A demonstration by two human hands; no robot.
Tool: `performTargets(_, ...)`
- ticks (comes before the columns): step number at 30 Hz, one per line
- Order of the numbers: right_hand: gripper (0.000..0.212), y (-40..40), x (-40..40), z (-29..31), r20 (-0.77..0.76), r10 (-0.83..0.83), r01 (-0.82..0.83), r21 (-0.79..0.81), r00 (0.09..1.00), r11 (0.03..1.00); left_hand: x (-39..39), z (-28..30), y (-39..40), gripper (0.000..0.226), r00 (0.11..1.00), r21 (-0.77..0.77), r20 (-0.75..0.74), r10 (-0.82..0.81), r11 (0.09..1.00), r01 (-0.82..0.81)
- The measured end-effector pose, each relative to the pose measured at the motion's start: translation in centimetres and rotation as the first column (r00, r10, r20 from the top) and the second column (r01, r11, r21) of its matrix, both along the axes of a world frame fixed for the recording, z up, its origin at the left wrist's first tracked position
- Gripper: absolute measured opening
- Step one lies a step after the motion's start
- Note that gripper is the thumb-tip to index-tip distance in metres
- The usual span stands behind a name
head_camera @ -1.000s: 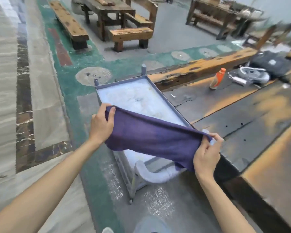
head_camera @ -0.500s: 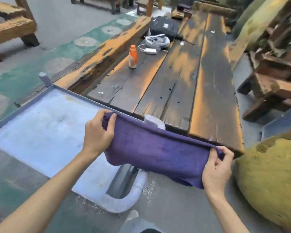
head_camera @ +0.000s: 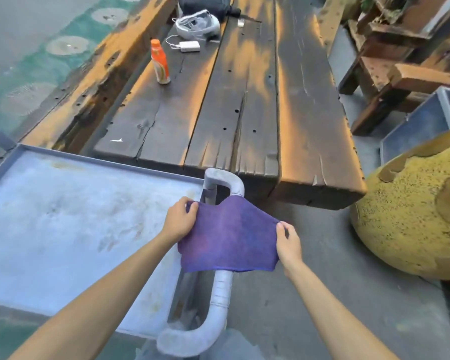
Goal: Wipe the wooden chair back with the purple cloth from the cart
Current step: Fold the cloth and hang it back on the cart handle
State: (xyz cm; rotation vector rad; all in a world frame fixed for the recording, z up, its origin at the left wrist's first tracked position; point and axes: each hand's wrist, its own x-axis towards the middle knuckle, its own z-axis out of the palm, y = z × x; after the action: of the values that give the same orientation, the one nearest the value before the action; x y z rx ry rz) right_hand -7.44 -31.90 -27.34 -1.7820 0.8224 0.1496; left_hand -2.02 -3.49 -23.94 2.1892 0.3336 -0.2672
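Both hands pinch purple cloth (head_camera: 229,236) — left hand (head_camera: 179,219), right hand (head_camera: 287,240).

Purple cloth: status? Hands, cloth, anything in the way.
Left hand and right hand each pinch an edge of the purple cloth. Cloth stretched over the cart handle. Chair back not wiped yet; wooden table ahead.

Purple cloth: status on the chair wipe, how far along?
Done: purple cloth is off the cart, held spread between left hand and right hand over the cart handle. In hand: carrying it. Left: reaching a wooden chair at the right and wiping its back; no wiping yet.
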Motion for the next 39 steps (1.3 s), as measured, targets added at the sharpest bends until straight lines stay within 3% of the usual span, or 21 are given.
performTargets(3, 0.023, 2.3, -1.8, -1.2, -0.197, -0.033, 0.104, 0.363, 0.980, 0.926, -1.7, -0.4, -2.6, 0.044, 0.996, -0.126, -0.047, -0.076, 0.990, 0.069)
performTargets(7, 0.041, 4.7, -3.2, -2.9, -0.284, 0.031, 0.109, 0.464, 0.958, 0.879, -2.5, -0.6, -5.7, 0.055, 0.980, -0.278, -0.139, -0.140, 0.956, 0.098)
performTargets(10, 0.047, 6.5, -3.4, -3.6, -0.314, 0.043, 0.144, 0.550, 0.948, 0.823, -2.6, -1.1, -7.3, 0.057, 0.930, -0.426, -0.361, -0.076, 0.900, -0.092)
performTargets(13, 0.051, 8.2, -2.9, -3.6, -0.303, -0.022, 0.220, 0.638, 0.953, 0.738, -3.4, -2.5, -7.5, 0.062, 0.790, -0.545, -0.607, -0.085, 0.768, -0.336)
performTargets(16, 0.053, 9.0, -2.6, -3.5, -0.271, -0.110, 0.257, 0.601, 0.956, 0.757, -4.6, -3.4, -7.2, 0.043, 0.721, -0.609, -0.674, -0.164, 0.676, -0.415)
performTargets(18, 0.040, 8.9, -3.2, -3.5, -0.247, -0.130, 0.242, 0.505, 0.960, 0.829, -4.7, -4.0, -7.0, 0.038, 0.769, -0.569, -0.638, -0.045, 0.701, -0.431)
performTargets(21, 0.037, 8.4, -4.6, -3.8, -0.231, -0.175, 0.261, 0.427, 0.957, 0.866, -3.5, -4.9, -6.6, 0.041, 0.900, -0.404, -0.411, 0.141, 0.857, -0.319)
performTargets(25, 0.035, 8.7, -6.0, -3.8, -0.153, -0.247, 0.290, 0.428, 0.957, 0.856, -2.3, -5.7, -6.9, 0.042, 0.974, -0.190, -0.166, 0.153, 0.964, -0.184)
performTargets(27, 0.035, 9.2, -6.6, -3.8, -0.137, -0.264, 0.297, 0.425, 0.955, 0.855, -2.0, -6.0, -7.6, 0.042, 0.974, -0.176, -0.161, 0.159, 0.967, -0.187)
performTargets(32, 0.031, 10.0, -7.1, -3.6, -0.054, -0.232, 0.238, 0.258, 0.971, 0.937, -2.3, -6.7, -8.5, 0.044, 0.937, -0.368, -0.311, 0.156, 0.890, -0.270)
performTargets(36, 0.028, 10.7, -5.2, -3.5, -0.027, -0.189, 0.190, 0.214, 0.982, 0.958, -4.4, -7.1, -6.8, 0.040, 0.968, -0.118, -0.215, 0.129, 0.981, -0.157)
performTargets(39, 0.026, 11.2, -4.5, -3.8, -0.046, -0.207, 0.212, 0.271, 0.977, 0.939, -5.1, -6.7, -6.3, 0.045, 0.959, -0.041, -0.261, 0.110, 0.991, -0.125)
